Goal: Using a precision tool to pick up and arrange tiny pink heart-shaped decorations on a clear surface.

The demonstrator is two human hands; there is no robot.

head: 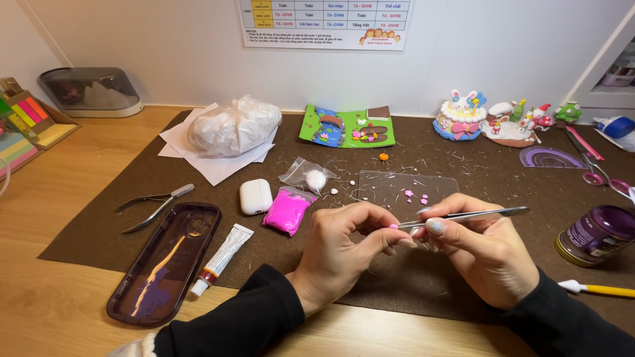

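My right hand [486, 248] grips a thin metal sculpting tool [489, 213], its shaft pointing right and its tip turned to my left hand. My left hand [344, 248] pinches a tiny pink clay piece [393, 226] between thumb and fingertips, right at the tool's tip. Both hands hover over a brown felt mat [132, 192]. Just behind them lies a clear plastic sheet [397, 185] carrying small pink clay bits [415, 196].
A pink clay bag [288, 211], white earbud case [255, 196], glue tube [221, 258], dark phone case [165, 264] and nippers [155, 205] lie at left. Bagged white clay [231, 125] sits behind. Clay figurines [489, 122], scissors [598, 168] and a purple tin [595, 235] stand at right.
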